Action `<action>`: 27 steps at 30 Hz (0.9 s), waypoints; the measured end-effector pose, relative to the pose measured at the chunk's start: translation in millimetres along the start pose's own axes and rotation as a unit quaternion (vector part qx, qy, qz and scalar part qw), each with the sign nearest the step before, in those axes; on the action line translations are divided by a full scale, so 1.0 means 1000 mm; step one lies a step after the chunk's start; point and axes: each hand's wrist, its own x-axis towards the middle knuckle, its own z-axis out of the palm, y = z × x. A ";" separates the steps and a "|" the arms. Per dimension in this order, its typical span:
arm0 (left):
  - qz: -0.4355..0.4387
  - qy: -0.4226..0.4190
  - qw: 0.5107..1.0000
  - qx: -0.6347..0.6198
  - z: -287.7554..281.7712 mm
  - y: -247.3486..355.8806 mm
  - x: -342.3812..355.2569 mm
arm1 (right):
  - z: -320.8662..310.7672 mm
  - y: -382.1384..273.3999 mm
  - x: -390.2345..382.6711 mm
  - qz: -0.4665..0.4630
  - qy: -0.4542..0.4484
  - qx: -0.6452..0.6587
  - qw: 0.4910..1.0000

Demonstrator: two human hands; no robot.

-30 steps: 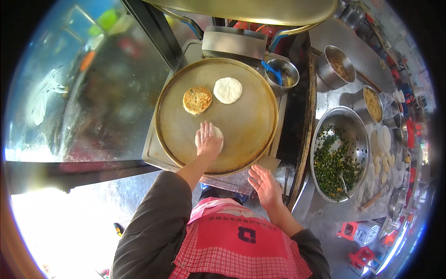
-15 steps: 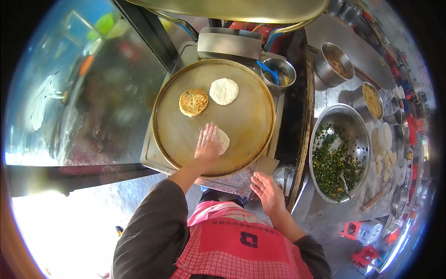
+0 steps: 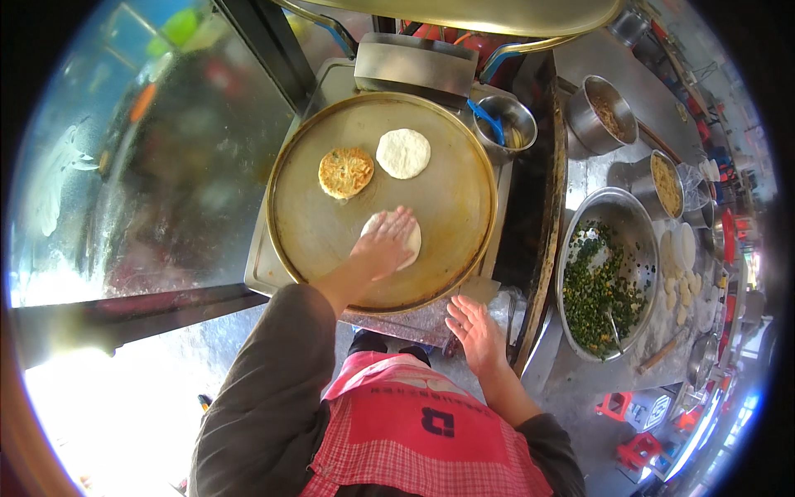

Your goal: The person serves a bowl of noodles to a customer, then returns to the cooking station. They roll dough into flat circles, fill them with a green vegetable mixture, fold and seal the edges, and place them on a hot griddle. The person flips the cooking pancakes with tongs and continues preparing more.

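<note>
My left hand (image 3: 384, 246) lies flat, fingers stretched, over a pale round of dough (image 3: 413, 247) near the front of a round griddle (image 3: 308, 255). It hides the dough's middle; edges show on both sides. Farther back on the griddle are a browned flatbread (image 3: 345, 173) at left and a white, unbrowned one (image 3: 403, 153) at right. My right hand (image 3: 478, 333) hovers empty by the griddle's front right edge, palm turned inward and fingers extended.
Right of the griddle stands a metal pot (image 3: 515, 124) with a blue-handled utensil (image 3: 487, 118). On the right counter are a large bowl of chopped greens (image 3: 600, 290), filled pots (image 3: 609, 116), dough pieces (image 3: 684, 290) and a rolling pin (image 3: 660, 354). A glass panel (image 3: 190, 190) borders the left.
My left hand has shifted slightly right, onto the middle of the dough round, so dough now shows at its left too. My right hand has hardly moved. The view has shifted a little.
</note>
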 end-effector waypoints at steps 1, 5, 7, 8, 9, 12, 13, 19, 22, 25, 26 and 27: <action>-0.047 0.012 0.999 -0.017 -0.005 0.004 0.006 | 0.003 0.001 0.002 -0.001 -0.005 0.004 1.000; -0.273 0.107 0.935 -0.200 0.028 0.001 0.004 | 0.018 0.005 0.008 0.010 -0.024 0.002 1.000; -0.171 0.096 0.973 -0.123 0.025 0.002 -0.005 | 0.021 0.003 0.011 0.010 -0.027 -0.026 0.999; -0.093 0.064 0.989 -0.098 0.007 0.002 -0.008 | 0.023 0.000 0.012 0.002 -0.027 -0.052 0.998; -0.014 0.033 0.997 -0.073 -0.003 0.001 -0.007 | 0.023 0.000 0.015 -0.003 -0.024 -0.063 0.998; -0.043 0.047 0.997 -0.037 -0.009 -0.004 0.011 | 0.031 -0.001 0.028 -0.030 -0.027 -0.105 0.994; -0.106 0.060 0.989 -0.084 -0.005 -0.001 0.013 | 0.036 -0.002 0.034 -0.041 -0.034 -0.130 0.990; -0.149 0.072 0.984 -0.065 0.010 -0.015 -0.035 | 0.083 0.007 0.107 -0.249 -0.093 -0.607 0.749; -0.085 -0.032 0.996 0.023 -0.006 -0.027 -0.050 | 0.099 0.023 0.146 -0.335 -0.132 -0.811 0.461; -0.059 -0.021 0.998 0.016 -0.006 -0.035 -0.054 | 0.091 0.030 0.168 -0.301 -0.145 -0.854 0.398; -0.062 -0.012 0.998 0.004 -0.003 -0.037 -0.055 | 0.086 0.028 0.170 -0.300 -0.149 -0.857 0.392; -0.064 -0.002 0.998 -0.008 -0.002 -0.038 -0.056 | 0.082 0.027 0.172 -0.300 -0.149 -0.857 0.392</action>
